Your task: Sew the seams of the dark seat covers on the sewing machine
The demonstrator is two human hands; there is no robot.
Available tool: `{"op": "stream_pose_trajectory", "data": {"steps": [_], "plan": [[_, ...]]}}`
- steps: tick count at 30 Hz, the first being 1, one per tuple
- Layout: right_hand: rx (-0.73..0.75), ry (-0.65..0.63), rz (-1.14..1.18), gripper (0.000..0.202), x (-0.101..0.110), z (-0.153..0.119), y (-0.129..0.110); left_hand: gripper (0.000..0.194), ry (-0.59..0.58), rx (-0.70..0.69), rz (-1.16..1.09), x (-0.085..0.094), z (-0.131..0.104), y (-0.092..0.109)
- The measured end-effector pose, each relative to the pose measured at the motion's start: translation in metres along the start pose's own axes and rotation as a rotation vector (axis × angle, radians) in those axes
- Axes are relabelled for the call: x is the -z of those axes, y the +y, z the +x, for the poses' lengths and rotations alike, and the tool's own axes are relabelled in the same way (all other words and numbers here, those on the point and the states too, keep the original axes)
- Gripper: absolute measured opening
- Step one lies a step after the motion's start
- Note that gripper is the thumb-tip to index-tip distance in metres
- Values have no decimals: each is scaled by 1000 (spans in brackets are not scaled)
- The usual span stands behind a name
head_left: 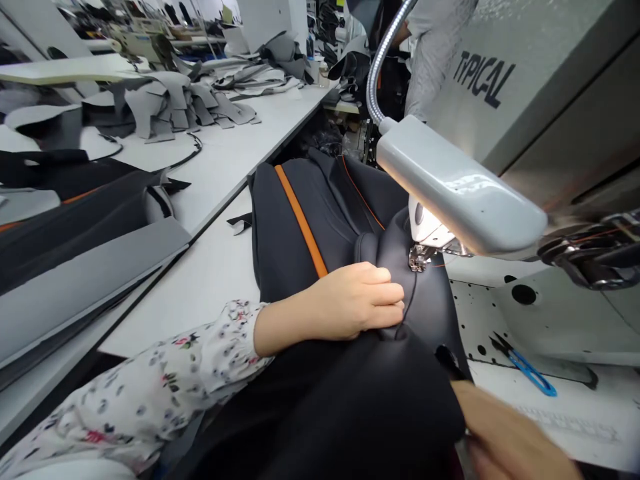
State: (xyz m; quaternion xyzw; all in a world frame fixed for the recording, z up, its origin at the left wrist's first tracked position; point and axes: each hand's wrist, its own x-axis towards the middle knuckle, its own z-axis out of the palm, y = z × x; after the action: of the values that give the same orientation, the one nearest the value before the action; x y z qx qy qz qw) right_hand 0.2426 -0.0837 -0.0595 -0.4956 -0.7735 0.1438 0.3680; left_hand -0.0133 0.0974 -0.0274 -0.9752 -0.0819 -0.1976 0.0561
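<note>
A dark, leather-like seat cover (320, 207) with an orange stripe and orange stitching lies bunched under the sewing machine's presser foot (418, 259). A seam runs from the foot towards me. My left hand (357, 301) is closed on a fold of the cover, just left of that seam and in front of the foot. At the lower right, my right hand (510, 430) is blurred and lies against the cover's near edge; its fingertips are hidden by the dark material. The near part of the cover hangs towards my lap.
A lamp (460, 187) on a bendy neck hangs beside the machine head (545, 87). Blue-handled thread snips (525, 365) lie on the machine bed at right. Grey cut pieces (165, 103) and dark panels (75, 220) cover the left table. Another person's sleeve (435, 57) shows behind.
</note>
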Motion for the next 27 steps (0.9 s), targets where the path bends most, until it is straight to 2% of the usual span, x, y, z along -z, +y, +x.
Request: {"op": "stream_pose_trajectory", "data": {"steps": [2, 3, 6, 8, 14, 20, 27], "plan": [[81, 195, -222, 57, 1, 18, 4, 33, 30, -7, -28, -1, -2, 1], [99, 205, -302, 60, 0, 28, 6, 34, 41, -6, -49, 0, -3, 1], [195, 17, -423, 60, -5, 52, 13, 36, 68, 13, -110, 7, -4, 2], [235, -52, -462, 55, -3, 57, 18, 37, 74, 14, -141, 9, -4, 2], [254, -66, -539, 57, 11, 59, 22, 32, 76, 53, -245, 7, -7, -1], [271, -12, -527, 64, 12, 76, 27, 36, 22, 151, -305, 3, -3, -7], [251, 25, -483, 62, 14, 90, 49, 38, 76, 201, -391, -4, 3, -8]]}}
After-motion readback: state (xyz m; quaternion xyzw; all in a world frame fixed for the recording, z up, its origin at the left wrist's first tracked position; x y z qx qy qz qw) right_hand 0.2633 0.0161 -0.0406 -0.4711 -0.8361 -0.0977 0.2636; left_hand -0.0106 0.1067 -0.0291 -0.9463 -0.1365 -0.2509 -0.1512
